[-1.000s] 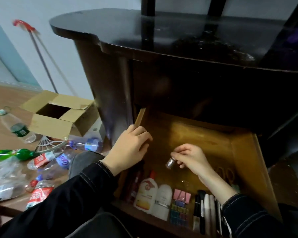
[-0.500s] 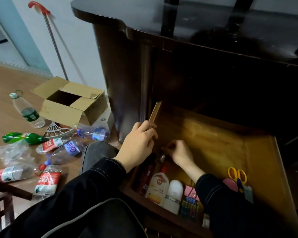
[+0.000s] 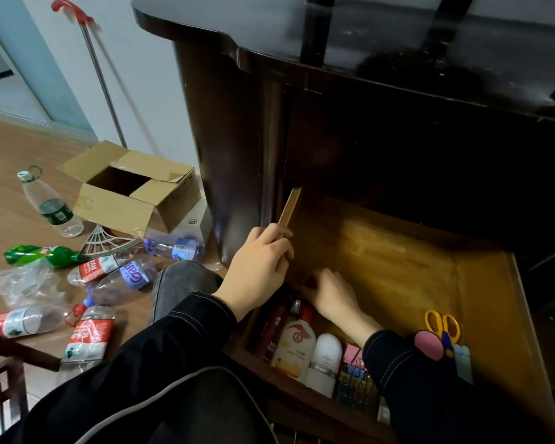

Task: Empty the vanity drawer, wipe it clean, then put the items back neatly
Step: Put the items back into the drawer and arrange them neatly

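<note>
Drawer rim [image 3: 290, 206] in curled left hand [image 3: 257, 270]

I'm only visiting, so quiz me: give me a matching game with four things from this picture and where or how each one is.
1. scissors
2. green bottle
3. cardboard box
4. left hand

a. flaps open
b. lying on its side on the floor
c. in the drawer, at its right
d. gripping the drawer's side wall

Pairs: 1-c, 2-b, 3-a, 4-d

Left hand [image 3: 259, 267] curled; right hand [image 3: 332, 295] palm-down, extended.
</note>
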A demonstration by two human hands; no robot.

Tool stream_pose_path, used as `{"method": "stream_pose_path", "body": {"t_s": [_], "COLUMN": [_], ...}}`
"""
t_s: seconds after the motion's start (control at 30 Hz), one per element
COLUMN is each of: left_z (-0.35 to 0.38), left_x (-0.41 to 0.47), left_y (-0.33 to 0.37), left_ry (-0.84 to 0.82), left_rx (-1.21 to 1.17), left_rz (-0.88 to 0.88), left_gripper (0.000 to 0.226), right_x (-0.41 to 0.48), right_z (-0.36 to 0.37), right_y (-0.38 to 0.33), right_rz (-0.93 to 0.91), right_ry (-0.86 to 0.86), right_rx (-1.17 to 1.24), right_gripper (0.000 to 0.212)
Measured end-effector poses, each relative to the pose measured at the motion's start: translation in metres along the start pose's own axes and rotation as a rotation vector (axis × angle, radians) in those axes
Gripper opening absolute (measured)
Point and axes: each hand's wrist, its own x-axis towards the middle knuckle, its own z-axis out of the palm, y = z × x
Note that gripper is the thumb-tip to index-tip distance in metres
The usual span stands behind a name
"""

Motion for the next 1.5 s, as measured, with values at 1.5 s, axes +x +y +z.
{"method": "stream_pose_path", "body": {"t_s": [1.5], "left_z": [-0.014], "left_x": [-0.1], "left_y": [0.088], "left_ry": [-0.395], "left_rx": [-0.076], "left_rz": [0.449], "left_gripper": [0.04], "right_x": [-0.265], "right_z": [-0.089], "right_y": [0.066], "right_rz": [-0.143], "right_ry": [0.155], "right_rx": [-0.111], "right_gripper": [0.057]}}
